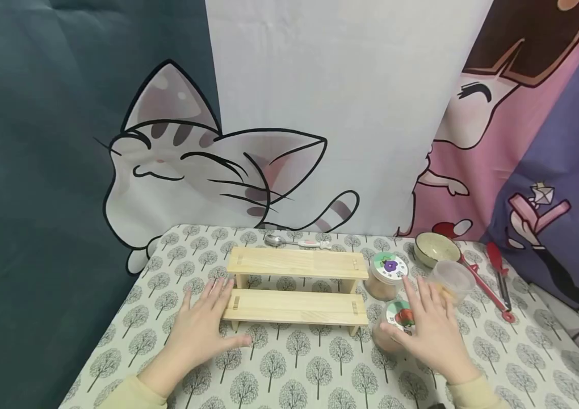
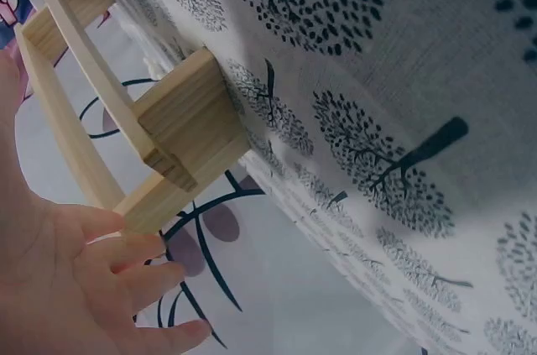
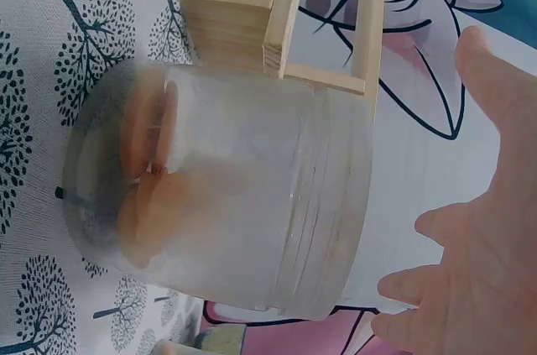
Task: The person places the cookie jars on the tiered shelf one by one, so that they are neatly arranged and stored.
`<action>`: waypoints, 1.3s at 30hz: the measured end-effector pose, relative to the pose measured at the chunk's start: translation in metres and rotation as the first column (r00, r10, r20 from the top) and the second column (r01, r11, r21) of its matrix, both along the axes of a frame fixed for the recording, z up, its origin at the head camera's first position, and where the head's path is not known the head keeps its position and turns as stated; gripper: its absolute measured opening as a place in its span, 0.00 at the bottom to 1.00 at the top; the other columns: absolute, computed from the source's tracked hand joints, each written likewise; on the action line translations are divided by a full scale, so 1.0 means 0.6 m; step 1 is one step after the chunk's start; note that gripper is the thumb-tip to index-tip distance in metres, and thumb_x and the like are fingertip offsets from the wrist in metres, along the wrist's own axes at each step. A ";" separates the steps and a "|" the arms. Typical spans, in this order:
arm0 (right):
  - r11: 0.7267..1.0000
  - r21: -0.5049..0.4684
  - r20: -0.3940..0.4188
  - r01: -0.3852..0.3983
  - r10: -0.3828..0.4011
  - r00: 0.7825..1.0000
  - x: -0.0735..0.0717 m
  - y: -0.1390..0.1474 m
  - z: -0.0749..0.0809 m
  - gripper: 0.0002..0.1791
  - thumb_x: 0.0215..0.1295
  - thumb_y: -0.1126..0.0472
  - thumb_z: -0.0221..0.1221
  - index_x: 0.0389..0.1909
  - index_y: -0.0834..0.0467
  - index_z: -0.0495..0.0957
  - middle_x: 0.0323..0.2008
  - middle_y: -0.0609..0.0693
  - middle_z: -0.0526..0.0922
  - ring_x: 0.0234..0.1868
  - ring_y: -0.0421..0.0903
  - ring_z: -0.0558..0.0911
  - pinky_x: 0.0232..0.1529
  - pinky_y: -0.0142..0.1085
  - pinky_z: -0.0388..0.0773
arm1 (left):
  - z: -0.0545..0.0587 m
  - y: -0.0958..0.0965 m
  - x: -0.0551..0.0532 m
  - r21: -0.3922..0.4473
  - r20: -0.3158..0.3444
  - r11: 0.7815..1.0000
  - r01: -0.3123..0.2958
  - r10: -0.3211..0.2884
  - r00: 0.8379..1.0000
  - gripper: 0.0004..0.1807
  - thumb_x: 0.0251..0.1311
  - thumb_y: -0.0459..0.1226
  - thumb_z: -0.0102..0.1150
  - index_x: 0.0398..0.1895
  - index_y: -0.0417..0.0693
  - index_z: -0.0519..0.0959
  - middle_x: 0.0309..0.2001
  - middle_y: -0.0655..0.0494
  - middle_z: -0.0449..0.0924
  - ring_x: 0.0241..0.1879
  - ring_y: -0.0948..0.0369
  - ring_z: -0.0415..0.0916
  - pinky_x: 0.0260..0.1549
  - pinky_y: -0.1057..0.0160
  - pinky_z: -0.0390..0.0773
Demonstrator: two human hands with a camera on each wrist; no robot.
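Observation:
A two-tier light wooden rack (image 1: pixel 297 307) stands in the middle of the table. My left hand (image 1: pixel 201 325) is at its left end, fingers straight and spread. In the left wrist view the fingertips overlap the rack's end (image 2: pixel 172 204); whether they touch it I cannot tell. My right hand (image 1: pixel 435 335), also spread and holding nothing, hovers over the jar with a red-vegetable lid (image 1: pixel 399 315), partly hiding it. Behind that jar stands another with a purple-vegetable lid (image 1: pixel 389 267). In the right wrist view, a cloudy plastic jar (image 3: pixel 243 195) contains orange-brown pieces, apart from the hand.
A clear tub (image 1: pixel 453 275) with yellowish contents and a pale green bowl (image 1: pixel 436 249) stand at the right. Beyond them lie red-handled utensils (image 1: pixel 489 292) and red-headed tongs or a similar tool (image 1: pixel 499 270). A spoon (image 1: pixel 294 243) lies behind the rack.

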State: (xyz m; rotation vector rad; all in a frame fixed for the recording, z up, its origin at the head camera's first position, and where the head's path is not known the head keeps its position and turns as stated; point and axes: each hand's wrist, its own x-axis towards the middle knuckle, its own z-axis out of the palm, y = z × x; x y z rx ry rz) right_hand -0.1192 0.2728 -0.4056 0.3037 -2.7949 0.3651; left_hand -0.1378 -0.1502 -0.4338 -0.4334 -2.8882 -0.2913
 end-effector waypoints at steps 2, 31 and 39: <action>1.000 -0.012 -0.004 -0.005 0.005 1.000 -0.001 0.002 0.001 0.57 0.54 0.34 0.61 0.75 0.52 0.41 0.70 0.71 0.49 0.69 0.71 0.49 0.68 0.54 0.22 | -0.002 0.000 -0.004 0.011 0.034 1.000 -0.005 0.005 0.999 0.64 0.39 0.75 0.55 0.72 0.41 0.54 0.71 0.44 0.53 0.69 0.44 0.54 0.66 0.37 0.43; 0.984 -0.174 0.137 0.033 -0.009 0.990 -0.037 0.072 0.002 0.53 0.61 0.41 0.60 0.75 0.55 0.38 0.70 0.72 0.49 0.67 0.74 0.52 0.59 0.72 0.45 | -0.016 0.001 -0.040 0.125 0.191 0.978 -0.170 0.145 0.971 0.44 0.57 0.64 0.52 0.64 0.38 0.67 0.45 0.36 0.81 0.32 0.48 0.80 0.19 0.57 0.73; 0.969 -0.245 0.177 0.019 0.025 0.984 -0.044 0.092 0.000 0.49 0.64 0.45 0.59 0.75 0.54 0.38 0.71 0.70 0.49 0.62 0.75 0.62 0.52 0.74 0.55 | -0.020 0.004 -0.044 0.123 0.137 0.981 -0.152 0.135 0.981 0.34 0.61 0.54 0.57 0.62 0.38 0.71 0.41 0.35 0.82 0.31 0.45 0.81 0.16 0.56 0.72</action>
